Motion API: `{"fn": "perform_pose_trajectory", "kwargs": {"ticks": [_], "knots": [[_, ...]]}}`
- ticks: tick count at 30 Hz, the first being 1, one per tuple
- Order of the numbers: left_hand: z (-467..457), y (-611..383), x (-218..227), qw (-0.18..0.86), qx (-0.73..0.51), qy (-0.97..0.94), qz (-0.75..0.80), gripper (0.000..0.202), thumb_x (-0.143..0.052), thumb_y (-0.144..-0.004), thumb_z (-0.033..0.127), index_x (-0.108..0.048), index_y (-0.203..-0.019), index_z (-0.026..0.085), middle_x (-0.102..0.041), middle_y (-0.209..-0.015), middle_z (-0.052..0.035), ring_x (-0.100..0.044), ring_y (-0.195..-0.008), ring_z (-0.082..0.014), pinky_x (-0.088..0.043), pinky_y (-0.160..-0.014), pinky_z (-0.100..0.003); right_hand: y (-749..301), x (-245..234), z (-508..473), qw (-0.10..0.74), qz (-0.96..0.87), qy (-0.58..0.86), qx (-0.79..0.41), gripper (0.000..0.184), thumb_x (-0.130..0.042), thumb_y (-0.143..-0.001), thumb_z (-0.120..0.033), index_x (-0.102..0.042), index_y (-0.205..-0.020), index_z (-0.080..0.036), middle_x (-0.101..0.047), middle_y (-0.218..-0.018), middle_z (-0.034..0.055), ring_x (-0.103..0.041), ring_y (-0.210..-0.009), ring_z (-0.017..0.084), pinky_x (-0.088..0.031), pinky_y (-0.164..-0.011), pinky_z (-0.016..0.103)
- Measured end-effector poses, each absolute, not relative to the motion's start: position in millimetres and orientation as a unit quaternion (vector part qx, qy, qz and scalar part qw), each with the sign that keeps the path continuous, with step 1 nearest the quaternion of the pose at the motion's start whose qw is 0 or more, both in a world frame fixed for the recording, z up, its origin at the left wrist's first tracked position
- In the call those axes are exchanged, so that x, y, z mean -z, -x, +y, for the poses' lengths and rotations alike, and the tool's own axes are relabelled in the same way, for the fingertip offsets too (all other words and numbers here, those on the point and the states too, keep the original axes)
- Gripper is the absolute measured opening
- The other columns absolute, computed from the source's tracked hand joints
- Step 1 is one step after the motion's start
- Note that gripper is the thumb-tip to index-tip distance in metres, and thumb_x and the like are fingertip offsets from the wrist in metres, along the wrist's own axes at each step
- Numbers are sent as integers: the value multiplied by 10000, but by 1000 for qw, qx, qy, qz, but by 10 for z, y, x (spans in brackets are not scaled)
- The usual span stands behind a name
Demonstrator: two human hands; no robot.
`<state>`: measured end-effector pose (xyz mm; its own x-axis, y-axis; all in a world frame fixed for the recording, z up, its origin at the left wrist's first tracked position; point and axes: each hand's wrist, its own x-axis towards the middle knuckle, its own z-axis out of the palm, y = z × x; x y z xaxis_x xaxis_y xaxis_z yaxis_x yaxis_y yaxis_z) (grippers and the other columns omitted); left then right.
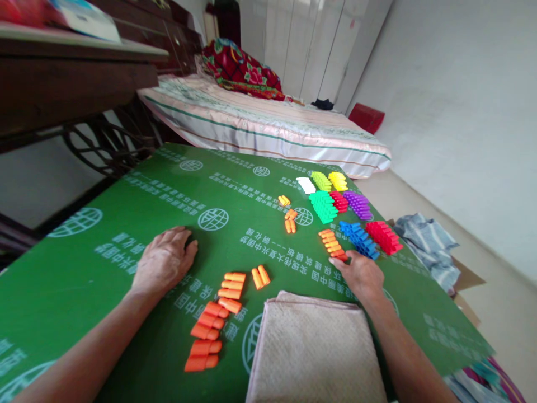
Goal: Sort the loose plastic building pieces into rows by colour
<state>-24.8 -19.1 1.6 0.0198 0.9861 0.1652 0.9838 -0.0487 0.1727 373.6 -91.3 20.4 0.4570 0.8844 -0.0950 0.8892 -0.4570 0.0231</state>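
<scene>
My left hand point(164, 258) rests palm down on the green board point(126, 224), its fingers loosely curled and nothing in it. My right hand point(359, 274) lies on the board with its fingers closed at the near end of a short row of orange pieces point(331, 244), touching the last one. Loose orange pieces point(213, 316) lie between my hands, with a pair point(260, 276) beside them and more orange pieces point(289, 221) farther off. Sorted rows stand at the far right: blue point(359, 237), red point(383, 236), green point(323, 206), purple point(358, 204), yellow point(338, 181), white point(306, 184).
A folded beige towel point(314, 347) lies at the board's near edge between my arms. Behind the board stands a bed point(260, 123) with a red flowered quilt point(241, 70). A dark wooden table point(62, 73) is at the left. Clothes point(432, 246) lie on the floor at the right.
</scene>
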Motion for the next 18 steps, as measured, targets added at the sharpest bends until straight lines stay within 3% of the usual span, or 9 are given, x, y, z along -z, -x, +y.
{"fn": "perform_pose_trajectory", "kwargs": {"ticks": [13,18], "knots": [[-220,274,34,-6,-128,-718,684,670,-195,-862,484,-553,-1218,44,-530,-1308,-185,-459,-1251,-303,-360,-1113,-432,-3740,-219,-964,29,520,-854,20,562,-434,-881,-639,-630,-1202,-221,-744,-944,114,-700,-882,252,-489,-680,316],[-239,251,67,-17,-132,-721,680,587,-242,-885,443,-562,-1204,69,-535,-1305,-171,-473,-1238,-288,-376,-1103,-419,-3541,-315,-1077,7,587,-809,8,483,-461,-914,-528,-607,-1253,-217,-752,-907,88,-704,-822,243,-479,-662,311]]}}
